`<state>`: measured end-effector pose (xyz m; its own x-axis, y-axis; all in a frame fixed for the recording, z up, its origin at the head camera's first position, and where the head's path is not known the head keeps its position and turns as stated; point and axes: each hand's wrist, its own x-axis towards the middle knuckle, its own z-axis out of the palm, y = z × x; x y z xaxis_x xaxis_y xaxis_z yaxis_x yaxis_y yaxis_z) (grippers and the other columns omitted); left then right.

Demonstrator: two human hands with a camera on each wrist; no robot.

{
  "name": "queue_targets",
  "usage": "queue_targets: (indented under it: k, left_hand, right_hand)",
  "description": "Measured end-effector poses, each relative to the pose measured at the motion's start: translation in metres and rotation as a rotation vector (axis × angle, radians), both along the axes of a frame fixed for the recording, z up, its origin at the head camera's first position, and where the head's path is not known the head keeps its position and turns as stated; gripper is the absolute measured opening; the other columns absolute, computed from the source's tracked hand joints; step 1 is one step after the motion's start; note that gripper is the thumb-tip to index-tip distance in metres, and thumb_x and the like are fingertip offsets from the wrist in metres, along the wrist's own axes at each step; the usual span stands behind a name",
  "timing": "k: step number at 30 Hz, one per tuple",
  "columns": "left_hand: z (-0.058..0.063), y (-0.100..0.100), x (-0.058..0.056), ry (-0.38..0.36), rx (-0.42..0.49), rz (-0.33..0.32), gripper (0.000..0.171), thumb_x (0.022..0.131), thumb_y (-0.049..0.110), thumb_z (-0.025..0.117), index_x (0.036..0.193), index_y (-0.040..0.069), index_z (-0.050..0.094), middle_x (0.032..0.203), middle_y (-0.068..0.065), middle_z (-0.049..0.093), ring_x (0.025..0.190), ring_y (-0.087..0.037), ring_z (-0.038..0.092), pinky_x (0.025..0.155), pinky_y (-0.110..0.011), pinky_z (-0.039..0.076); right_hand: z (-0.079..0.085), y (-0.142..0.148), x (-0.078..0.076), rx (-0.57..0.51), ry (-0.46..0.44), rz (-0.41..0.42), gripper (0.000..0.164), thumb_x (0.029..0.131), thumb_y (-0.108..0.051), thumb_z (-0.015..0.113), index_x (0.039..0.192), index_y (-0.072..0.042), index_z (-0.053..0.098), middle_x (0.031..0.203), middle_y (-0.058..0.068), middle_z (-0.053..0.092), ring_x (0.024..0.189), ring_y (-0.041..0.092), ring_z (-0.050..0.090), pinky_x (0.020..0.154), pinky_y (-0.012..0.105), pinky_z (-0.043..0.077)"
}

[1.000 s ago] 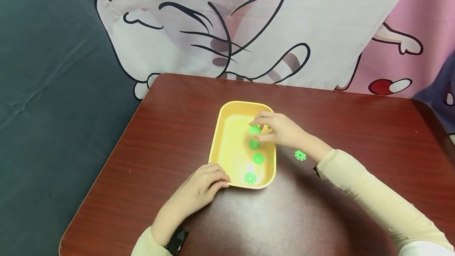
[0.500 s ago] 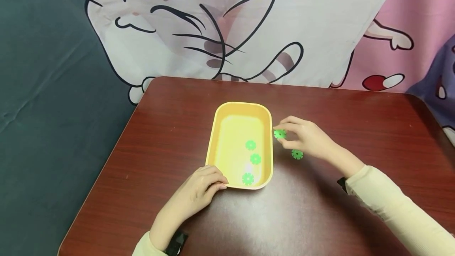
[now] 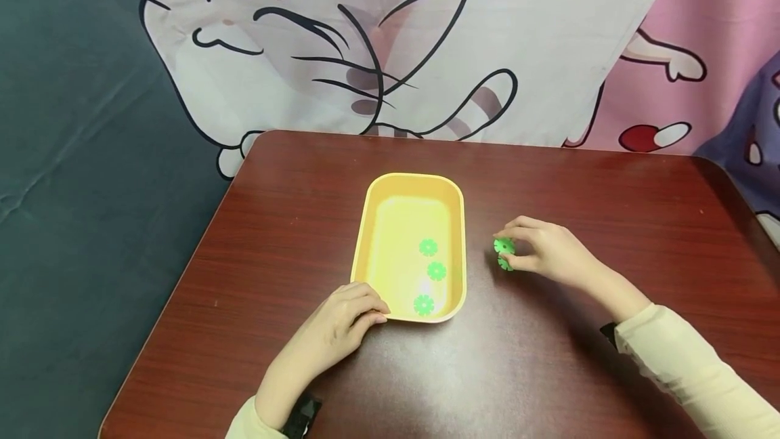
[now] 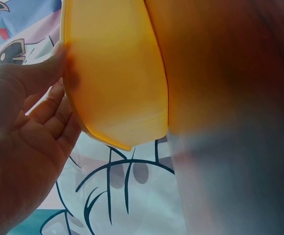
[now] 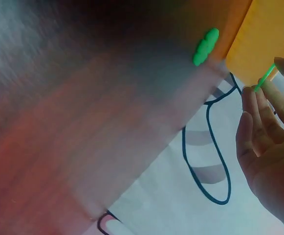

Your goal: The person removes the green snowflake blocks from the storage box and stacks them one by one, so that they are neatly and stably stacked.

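Observation:
A yellow plastic tray (image 3: 395, 242) rests on the table, with three green notched plastic discs inside: an upper disc (image 3: 428, 247), a middle disc (image 3: 436, 271) and a lower disc (image 3: 423, 305). My left hand (image 3: 344, 320) pinches the tray's near left corner; in the left wrist view the thumb and fingers grip the tray's rim (image 4: 67, 54). To the right of the tray, my right hand (image 3: 551, 249) pinches a green notched disc (image 3: 503, 245) between thumb and fingers. Just below it in the head view, another green disc (image 3: 504, 265) is on the table, partly hidden.
The reddish-brown wooden table (image 3: 292, 222) has a rounded far edge. Behind it hangs a white cloth (image 3: 548, 32) printed with a cartoon cat. At the left is a dark green cloth (image 3: 73, 154), and at the right a pink one (image 3: 731, 12).
My right hand has lifted a disc out of the tray and carried it right, over the disc on the table. My left hand keeps its grip on the tray corner.

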<state>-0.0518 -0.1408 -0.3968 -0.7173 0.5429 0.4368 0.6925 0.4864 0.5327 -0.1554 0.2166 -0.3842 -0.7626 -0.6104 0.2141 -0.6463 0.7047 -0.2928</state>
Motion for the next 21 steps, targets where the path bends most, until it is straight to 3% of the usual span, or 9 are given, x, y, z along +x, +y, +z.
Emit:
queue_targets:
  k: [13,21]
  left_hand:
    - [-0.001,-0.001,0.000,-0.009,-0.001,0.008,0.002,0.085,0.013,0.067,0.086,0.014,0.068,0.084,0.008,0.061,0.079,-0.004,0.054,0.072,-0.019,0.046]
    - [-0.002,0.000,-0.001,0.004,-0.001,0.005,0.003,0.086,0.016,0.066,0.086,0.014,0.068,0.084,0.008,0.061,0.079,-0.004,0.054,0.073,-0.019,0.045]
  right_hand:
    - [-0.022,0.013,0.008,0.041,0.006,-0.001,0.027,0.074,-0.020,0.076,0.100,-0.016,0.070,0.096,-0.007,0.062,0.083,0.011,0.061,0.067,0.036,0.051]
    - [-0.027,0.014,0.009,0.054,0.075,0.066,0.025,0.071,-0.016,0.077,0.095,-0.014,0.071,0.093,-0.005,0.063,0.081,0.011,0.061,0.065,0.034,0.051]
